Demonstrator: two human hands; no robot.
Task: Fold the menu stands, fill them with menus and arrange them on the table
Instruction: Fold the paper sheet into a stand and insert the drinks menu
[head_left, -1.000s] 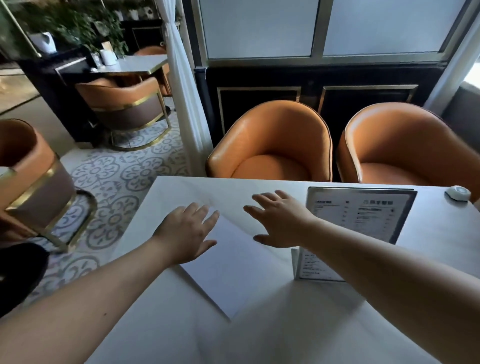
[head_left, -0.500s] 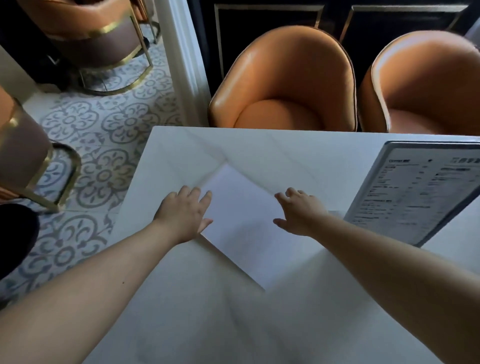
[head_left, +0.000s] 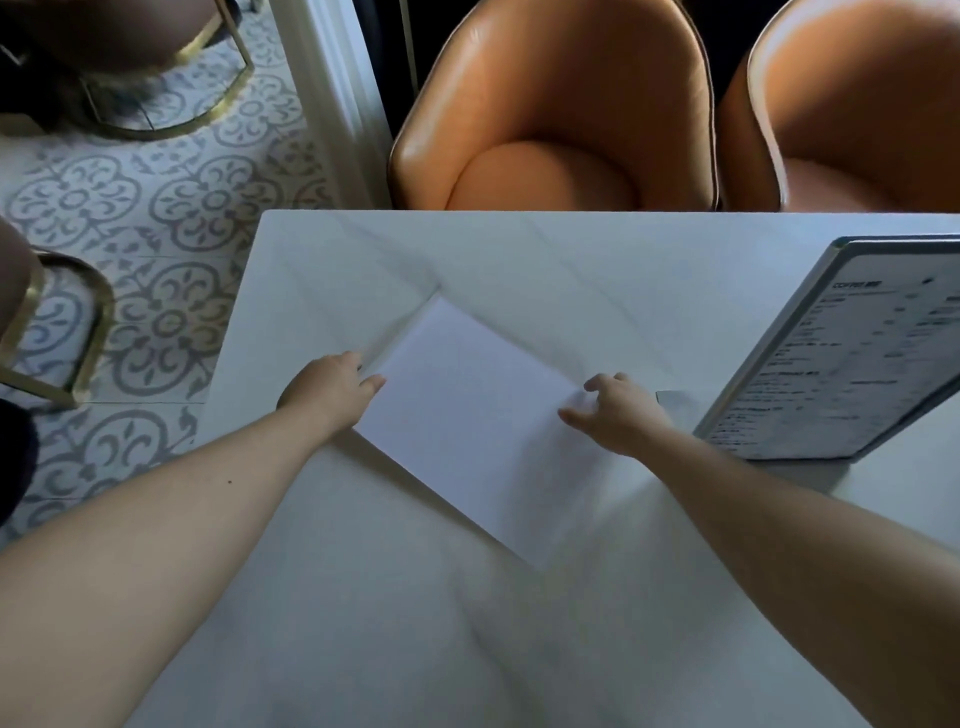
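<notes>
One filled menu stand (head_left: 852, 358) already upright on the desk (head_left: 571, 249), off at about 3 o'clock, printed sheet inside its frame and leaning slightly back. By the look of it, one stand done. Still to go, judging from the desk: a flat white sheet (head_left: 467, 431), set diagonally near the middle, not yet folded, filled or placed. Hard to tell whether a stand blank or a menu page; blank on the visible face.

Left grip (head_left: 332, 387) at the sheet's 9 o'clock edge, fingers curled at that edge and seemingly catching it, the edge perhaps a little lifted there; not firmly clenched on anything as far as visible. Right grip (head_left: 618, 415) at the sheet's 3 o'clock corner, fingers bent and spread, fingertips touching the paper, thumb low toward 7 o'clock; released rather than pinching, though the corner is blurred. Sheet between the two grips, far corner toward 12 o'clock, near corner toward 6 o'clock. Finished stand just beside the right grip, apart from the sheet.
</notes>
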